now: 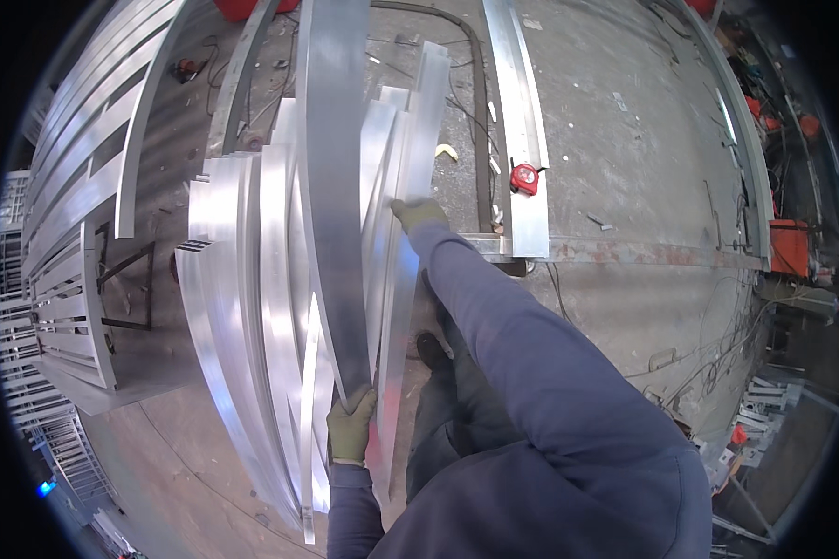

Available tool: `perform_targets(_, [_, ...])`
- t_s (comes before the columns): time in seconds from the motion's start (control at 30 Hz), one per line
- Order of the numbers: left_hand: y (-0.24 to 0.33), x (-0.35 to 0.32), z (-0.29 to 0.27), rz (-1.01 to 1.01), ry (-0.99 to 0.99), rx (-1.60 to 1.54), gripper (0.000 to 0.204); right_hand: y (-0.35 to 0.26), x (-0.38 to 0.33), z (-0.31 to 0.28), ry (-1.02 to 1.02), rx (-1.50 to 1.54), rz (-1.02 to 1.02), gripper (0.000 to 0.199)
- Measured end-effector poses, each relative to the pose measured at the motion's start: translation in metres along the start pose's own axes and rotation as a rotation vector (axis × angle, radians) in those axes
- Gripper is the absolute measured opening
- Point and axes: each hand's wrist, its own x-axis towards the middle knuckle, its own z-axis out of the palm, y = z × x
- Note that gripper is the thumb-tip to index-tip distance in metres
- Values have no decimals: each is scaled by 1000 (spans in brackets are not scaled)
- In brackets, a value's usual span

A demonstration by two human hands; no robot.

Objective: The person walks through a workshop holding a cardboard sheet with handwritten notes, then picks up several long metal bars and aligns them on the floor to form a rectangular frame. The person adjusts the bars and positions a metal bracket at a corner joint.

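Observation:
A long aluminium profile (336, 186) runs lengthwise over a pile of similar metal lengths, its far part reaching the top of the view. My left hand (350, 429), in an olive-green glove, is closed round its near end. Farther up and to the right, my right hand (421, 216), gloved alike, is closed on the edge of a narrower aluminium strip (396, 256) at the pile's right side. Its fingertips are partly hidden. Several more aluminium lengths (228, 200) lie side by side to the left, some crossing at slight angles. A thin strip (309, 447) juts out toward me.
A red tape measure (524, 179) rests on a metal beam (529, 219) to the right. Slatted metal frames (93, 130) stand at left. A crossbar (643, 252), cables (559, 289) and a red box (790, 247) are on the right. My foot (432, 350) is beside the pile.

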Motion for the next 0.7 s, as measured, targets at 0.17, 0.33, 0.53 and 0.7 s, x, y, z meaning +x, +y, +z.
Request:
perform_targets(0.17, [1, -13, -6, 83, 73, -44, 39, 15, -53, -22, 155, 29, -67, 65])
perform_targets(0.33, [28, -71, -16, 139, 74, 15, 37, 7, -221, -87, -42, 297, -153, 70])
perform_targets(0.53, [58, -171, -5, 459, 215, 7, 55, 0, -348, -103, -524, 491, -517, 63])
perform_targets(0.7, [87, -231, 25, 523, 80, 55, 78, -5, -412, -111, -613, 568, -627, 94])
